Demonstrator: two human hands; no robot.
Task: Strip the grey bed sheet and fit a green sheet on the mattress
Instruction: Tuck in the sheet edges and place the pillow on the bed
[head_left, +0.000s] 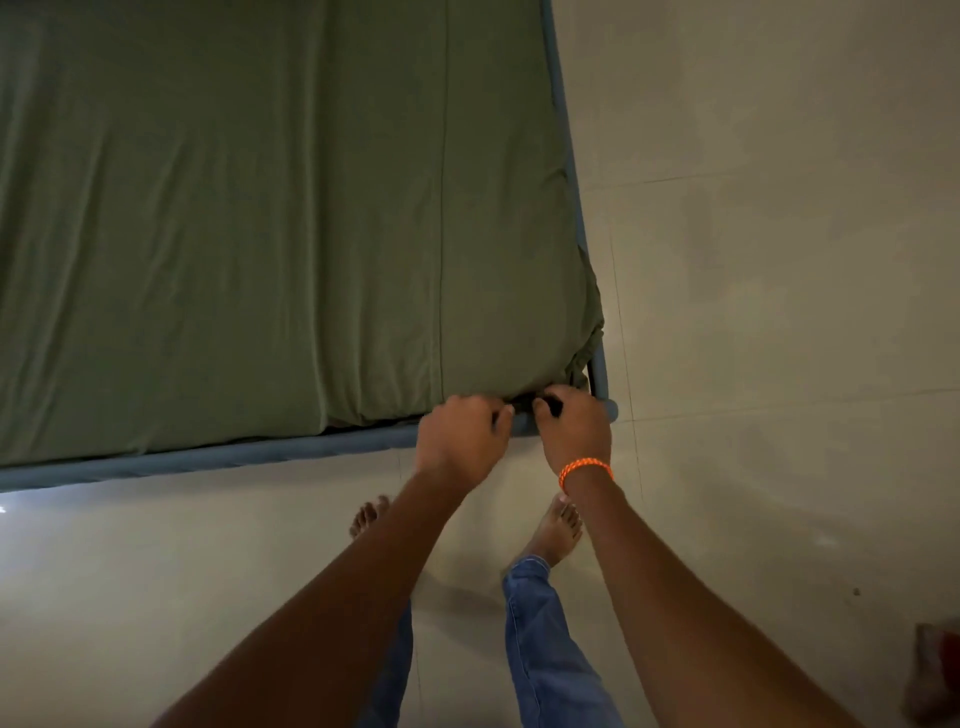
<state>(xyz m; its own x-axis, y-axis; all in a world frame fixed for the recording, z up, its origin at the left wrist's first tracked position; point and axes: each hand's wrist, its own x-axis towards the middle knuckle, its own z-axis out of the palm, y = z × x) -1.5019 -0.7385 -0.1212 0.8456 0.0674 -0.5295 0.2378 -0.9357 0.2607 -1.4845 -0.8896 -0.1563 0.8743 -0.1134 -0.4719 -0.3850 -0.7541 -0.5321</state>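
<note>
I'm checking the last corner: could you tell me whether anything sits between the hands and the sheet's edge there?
Nothing visible does. The left hand and right hand are already at the green sheet, fingers curled at its edge above the frame.

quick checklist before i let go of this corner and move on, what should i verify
1. Green sheet covers the mattress top: ok, green across all the visible surface.
2. Both hands on the hem at the near right corner: ok, left hand and right hand curl on the dark bunched edge just above the bed frame.
3. Corner fully tucked under: cannot tell, the hands hide it and fabric bunches at the corner.
4. Top smooth: not ok, light wrinkles run across it.
5. Grey sheet gone: cannot tell, none in view.
6. Other corners fitted: cannot tell, out of view.
</note>
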